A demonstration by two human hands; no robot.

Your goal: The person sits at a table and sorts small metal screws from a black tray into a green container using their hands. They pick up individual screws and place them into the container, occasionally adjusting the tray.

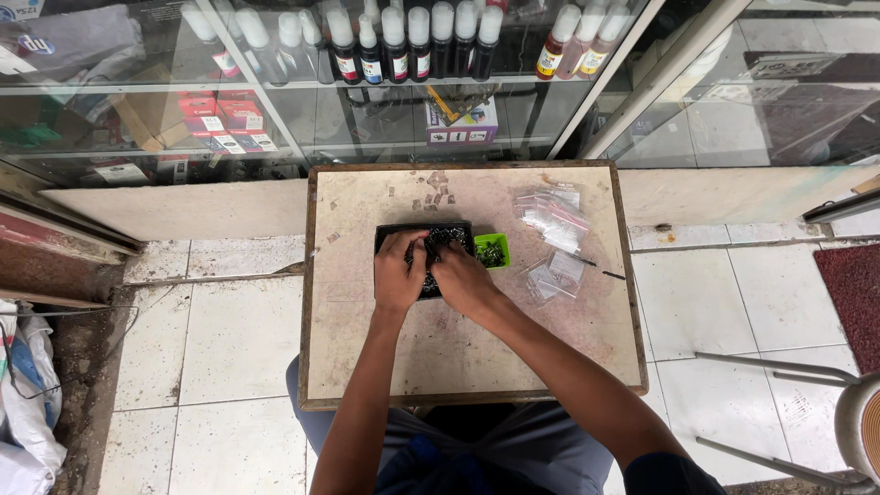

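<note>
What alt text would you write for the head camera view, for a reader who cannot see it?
Seen from above, a person's left hand and right hand reach into a black tray of small dark parts on a small square table. A small green container and clear plastic bags lie to the right, with a glass display case of bottles behind.
</note>
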